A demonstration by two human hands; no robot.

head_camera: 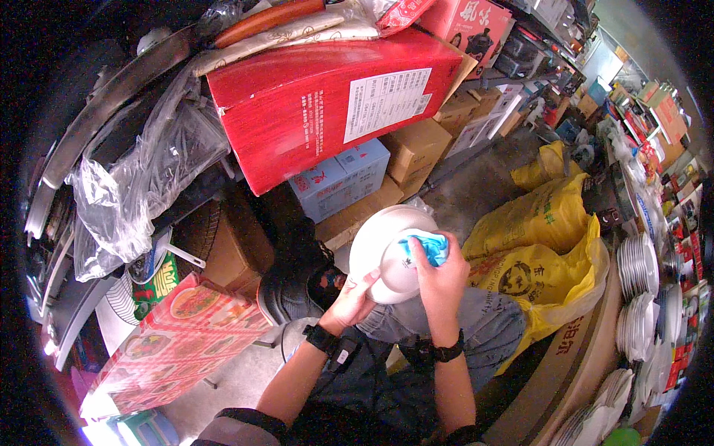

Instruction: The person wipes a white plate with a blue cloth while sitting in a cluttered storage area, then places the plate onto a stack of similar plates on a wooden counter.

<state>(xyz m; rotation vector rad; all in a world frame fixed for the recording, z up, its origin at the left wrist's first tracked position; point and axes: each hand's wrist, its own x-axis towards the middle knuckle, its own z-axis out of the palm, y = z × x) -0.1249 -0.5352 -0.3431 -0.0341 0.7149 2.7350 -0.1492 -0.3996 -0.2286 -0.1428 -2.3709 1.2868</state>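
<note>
A round white plate (372, 241) is tilted in front of me, with its underside and foot ring facing up and a small dark mark near the middle. At the lower left of its rim, my left hand (355, 299) grips it, thumb on top. My right hand (444, 276) holds a crumpled blue cloth (432, 247) against the right part of the plate's underside. Both hands are above my lap, over grey-blue fabric (485, 318).
A big red carton (284, 106) stands ahead, with a light-blue box (341, 174) and brown cartons (418, 148) by it. Yellow woven sacks (530, 223) lie to the right, near stacks of white plates (637, 267). Clear plastic wrap (145, 184) hangs at left above a checked box (184, 329).
</note>
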